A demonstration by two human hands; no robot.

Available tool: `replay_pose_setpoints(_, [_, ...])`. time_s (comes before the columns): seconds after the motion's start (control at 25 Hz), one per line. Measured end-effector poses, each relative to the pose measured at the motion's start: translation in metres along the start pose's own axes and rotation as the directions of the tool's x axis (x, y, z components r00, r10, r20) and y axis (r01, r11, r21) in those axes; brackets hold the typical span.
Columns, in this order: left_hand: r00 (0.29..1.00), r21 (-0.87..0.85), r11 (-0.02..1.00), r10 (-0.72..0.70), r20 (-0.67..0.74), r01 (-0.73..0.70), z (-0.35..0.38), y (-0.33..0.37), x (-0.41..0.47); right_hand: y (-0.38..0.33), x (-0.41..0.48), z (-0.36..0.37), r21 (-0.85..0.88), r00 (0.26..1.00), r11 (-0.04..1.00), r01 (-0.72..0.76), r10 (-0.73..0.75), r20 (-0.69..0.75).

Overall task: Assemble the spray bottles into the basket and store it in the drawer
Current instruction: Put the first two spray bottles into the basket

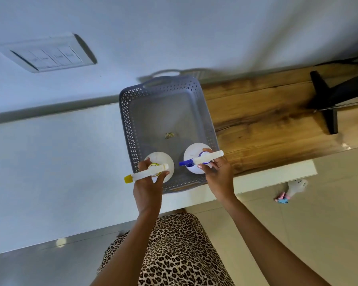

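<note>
At the near end of the grey basket (128, 124), which is sitting on the counter (50, 162), two white spray bottles are standing upright side by side. The left hand (147, 190) is grasping the trigger head of the yellow-nozzled bottle (163, 159); the right hand (219, 174) is grasping that of the blue-nozzled bottle (192, 151). A third bottle (296, 187) is lying on the floor (318, 234) at right.

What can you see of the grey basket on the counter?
The grey basket looks plastic: rectangular, pierced walls, solid floor, a handle slot at each short end. It sits upright, straddling the white counter and the wooden top, far end near the wall. A brownish scrap lies on its floor. At its near end the left hand holds the yellow-nozzle bottle and the right hand the blue-nozzle bottle inside it.
</note>
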State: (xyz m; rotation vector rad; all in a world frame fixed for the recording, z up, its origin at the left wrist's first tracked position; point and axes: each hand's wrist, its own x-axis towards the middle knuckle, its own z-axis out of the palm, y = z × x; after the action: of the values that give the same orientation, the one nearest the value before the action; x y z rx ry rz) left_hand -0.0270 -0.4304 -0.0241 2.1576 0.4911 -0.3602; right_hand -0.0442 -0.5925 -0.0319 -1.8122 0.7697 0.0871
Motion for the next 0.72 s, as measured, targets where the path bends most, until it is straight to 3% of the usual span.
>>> replay_pose_setpoints(0.24, [0.999, 0.157, 0.987, 0.03, 0.011, -0.032, 0.006, 0.002, 0.004, 0.004, 0.005, 0.005, -0.045, 0.999, 0.998, 0.033, -0.034, -0.011])
replay_pose_setpoints(0.44, [0.997, 0.066, 0.998, -0.03, 0.075, 0.025, 0.008, -0.002, -0.005, 0.009, 0.0, 0.005, -0.101, 0.999, 0.994, 0.03, -0.032, -0.025])
replay_pose_setpoints(0.56, [0.997, 0.037, 0.999, 0.032, 0.075, -0.034, 0.005, -0.009, -0.018, 0.011, -0.009, 0.002, -0.101, 0.999, 0.995, 0.007, -0.012, -0.049])
replay_pose_setpoints(0.72, [0.982, 0.131, 0.983, 0.106, 0.154, -0.127, -0.005, -0.026, -0.054, 0.008, -0.038, -0.004, -0.069, 0.992, 0.998, 0.002, -0.011, -0.127])
